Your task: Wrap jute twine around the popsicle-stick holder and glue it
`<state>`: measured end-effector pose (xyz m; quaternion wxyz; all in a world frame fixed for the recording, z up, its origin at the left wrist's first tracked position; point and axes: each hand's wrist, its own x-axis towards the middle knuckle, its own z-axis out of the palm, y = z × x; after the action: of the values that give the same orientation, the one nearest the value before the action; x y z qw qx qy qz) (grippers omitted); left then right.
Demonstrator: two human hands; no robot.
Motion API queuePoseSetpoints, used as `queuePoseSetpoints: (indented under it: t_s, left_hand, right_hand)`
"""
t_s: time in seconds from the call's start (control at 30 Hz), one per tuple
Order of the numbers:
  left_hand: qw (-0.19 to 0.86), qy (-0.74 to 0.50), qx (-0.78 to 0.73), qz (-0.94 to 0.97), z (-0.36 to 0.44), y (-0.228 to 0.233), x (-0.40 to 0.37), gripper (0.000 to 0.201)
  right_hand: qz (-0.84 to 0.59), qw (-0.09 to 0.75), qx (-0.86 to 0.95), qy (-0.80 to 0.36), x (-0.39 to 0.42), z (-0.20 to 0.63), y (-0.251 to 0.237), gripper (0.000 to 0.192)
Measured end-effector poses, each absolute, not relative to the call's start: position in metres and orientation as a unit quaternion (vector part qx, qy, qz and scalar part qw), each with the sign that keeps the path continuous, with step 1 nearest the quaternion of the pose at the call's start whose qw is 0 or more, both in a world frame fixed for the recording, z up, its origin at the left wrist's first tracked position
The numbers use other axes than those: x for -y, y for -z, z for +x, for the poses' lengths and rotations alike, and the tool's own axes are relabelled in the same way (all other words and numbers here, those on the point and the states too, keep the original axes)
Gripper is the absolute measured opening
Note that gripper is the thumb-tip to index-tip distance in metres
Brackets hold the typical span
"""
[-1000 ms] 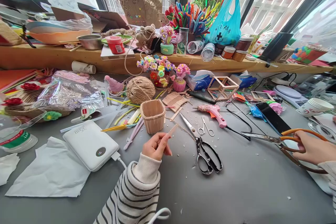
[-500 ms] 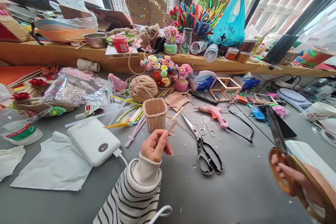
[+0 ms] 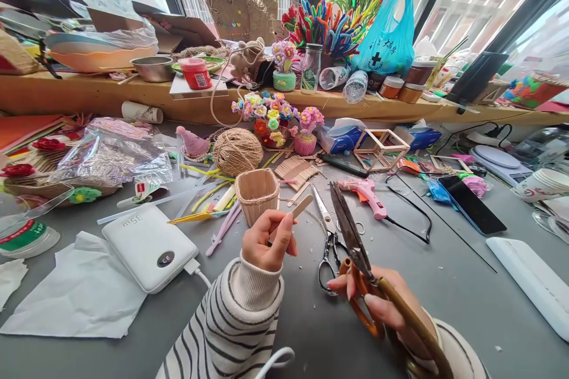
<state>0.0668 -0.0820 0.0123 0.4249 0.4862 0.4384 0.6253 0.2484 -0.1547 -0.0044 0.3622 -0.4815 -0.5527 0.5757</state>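
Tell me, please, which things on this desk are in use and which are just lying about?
In use: stick in left hand; orange scissors in right hand; stick cup.
Lying about: black scissors, glue gun, twine, power bank, phone.

1. A stick cup (image 3: 258, 192) is set on the desk (image 3: 444, 308), behind the left hand (image 3: 267, 243).
2. A twine ball (image 3: 237, 151) is placed behind the cup.
3. A power bank (image 3: 149, 247) is laid left of it.
4. A glue gun (image 3: 365, 194) is laid right of it.
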Motion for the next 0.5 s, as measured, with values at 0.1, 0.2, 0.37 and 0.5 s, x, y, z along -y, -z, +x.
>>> queuePoseSetpoints:
  t_s: [0.1, 0.2, 0.37, 0.5]
  left_hand:
    - [0.425, -0.631, -0.435, 0.481, 0.068, -0.014, 0.085, 0.018]
    - [0.42, -0.639, -0.434, 0.476, 0.067, -0.015, 0.088, 0.018]
    - [0.415, -0.644, -0.435, 0.473, 0.068, -0.016, 0.09, 0.02]
    - [0.419, -0.641, -0.433, 0.476, 0.068, -0.015, 0.089, 0.019]
  right_hand:
    - [-0.479, 0.36, 0.549, -0.583, 0.161, 0.238, 0.003, 0.044]
    - [-0.467, 0.377, 0.538, -0.592, 0.165, 0.232, 0.006, 0.048]
    - [-0.433, 0.409, 0.536, -0.598, 0.167, 0.23, 0.009, 0.058]
    - [-0.422, 0.413, 0.522, -0.615, 0.165, 0.228, 0.003, 0.064]
